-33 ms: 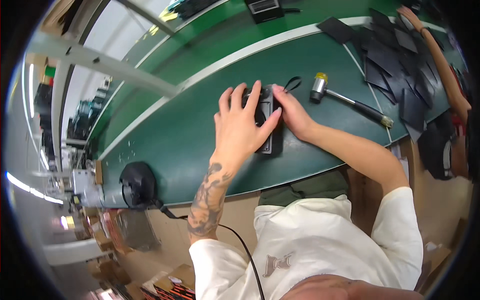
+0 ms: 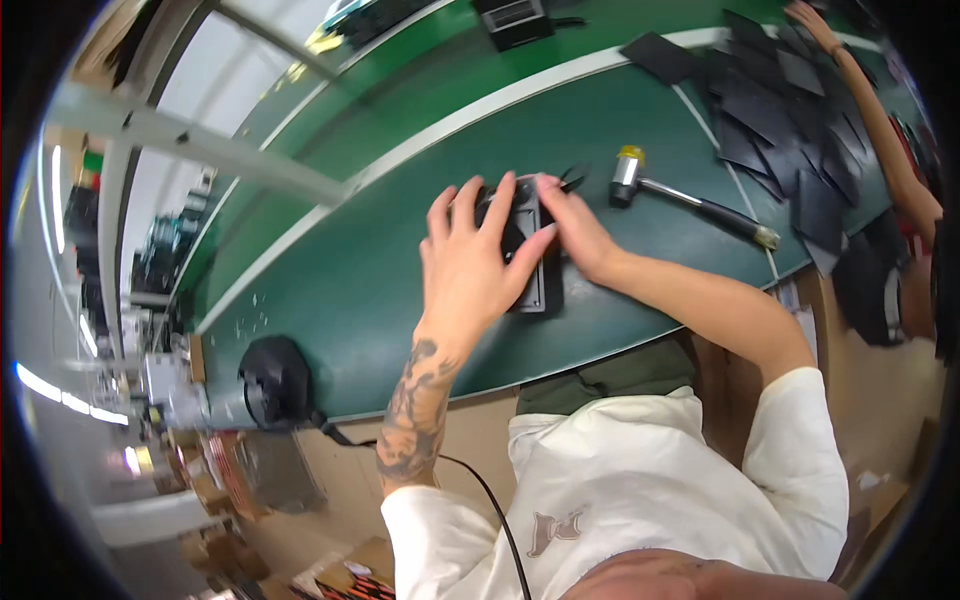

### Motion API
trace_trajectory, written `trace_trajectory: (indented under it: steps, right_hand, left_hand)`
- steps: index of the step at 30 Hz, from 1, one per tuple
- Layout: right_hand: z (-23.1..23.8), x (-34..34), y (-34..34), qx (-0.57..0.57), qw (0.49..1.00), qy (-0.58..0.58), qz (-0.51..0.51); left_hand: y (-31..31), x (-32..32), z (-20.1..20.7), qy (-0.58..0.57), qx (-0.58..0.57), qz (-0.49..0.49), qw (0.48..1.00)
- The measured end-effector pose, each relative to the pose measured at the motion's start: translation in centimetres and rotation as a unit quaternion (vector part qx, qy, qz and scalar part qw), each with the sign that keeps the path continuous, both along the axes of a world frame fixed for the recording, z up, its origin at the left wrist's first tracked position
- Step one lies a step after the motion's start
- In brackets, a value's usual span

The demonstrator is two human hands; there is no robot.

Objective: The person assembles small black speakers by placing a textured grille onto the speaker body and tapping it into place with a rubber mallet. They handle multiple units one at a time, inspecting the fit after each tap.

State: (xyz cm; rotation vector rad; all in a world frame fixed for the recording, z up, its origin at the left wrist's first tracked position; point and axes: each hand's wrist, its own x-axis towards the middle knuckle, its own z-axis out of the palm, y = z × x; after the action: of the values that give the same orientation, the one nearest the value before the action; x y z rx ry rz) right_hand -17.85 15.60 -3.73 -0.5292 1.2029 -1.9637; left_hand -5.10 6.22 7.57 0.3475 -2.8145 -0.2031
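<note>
A black box-shaped device [image 2: 531, 285] with a grey rectangular frame and screws at its corners lies on the green worktable [image 2: 370, 300]. My left hand [image 2: 465, 260] spans it from the left, fingers spread over its far part and thumb reaching to its right edge. Closed around the far right corner is my right hand [image 2: 580, 232], its fingertips partly hidden behind the device. A thin black strap loop [image 2: 574, 180] sticks out past the right fingers, slightly blurred. Most of the device's upper face is covered by my left hand.
To the right lies a hammer [image 2: 690, 198] with a yellow-capped head. Farther right, black flat panels [image 2: 760, 110] are heaped, where another person's hand [image 2: 815, 25] reaches in. A black rounded object [image 2: 275, 380] sits at the left table edge, near a metal post [image 2: 200, 140].
The whole view has shifted slightly. Both hands stay on the device with nearly the same hold. The strap loop has dropped lower and lies closer to my right fingers.
</note>
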Motion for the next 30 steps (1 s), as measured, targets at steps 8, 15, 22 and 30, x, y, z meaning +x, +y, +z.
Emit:
trace_trajectory:
  steps: [8,15,22,30]
  right_hand:
    - [0.8,-0.7,-0.1,0.062,0.965,0.219,-0.132]
    - [6.4,-10.3,3.5,0.107,0.926,0.350,-0.094]
    - [5.7,-27.1,6.5,0.424,0.604,0.661,-0.134]
    - [3.5,-31.5,5.8,0.604,0.564,0.562,-0.038]
  left_hand:
    - [-2.0,2.2,-2.4,0.005,0.084,-0.048,0.995]
    - [-7.2,1.8,-9.5,0.193,0.592,-0.085,0.778]
    - [-7.0,2.1,-9.7,0.143,0.538,-0.116,0.823]
    - [-7.5,2.4,-9.6,0.117,0.570,-0.150,0.800]
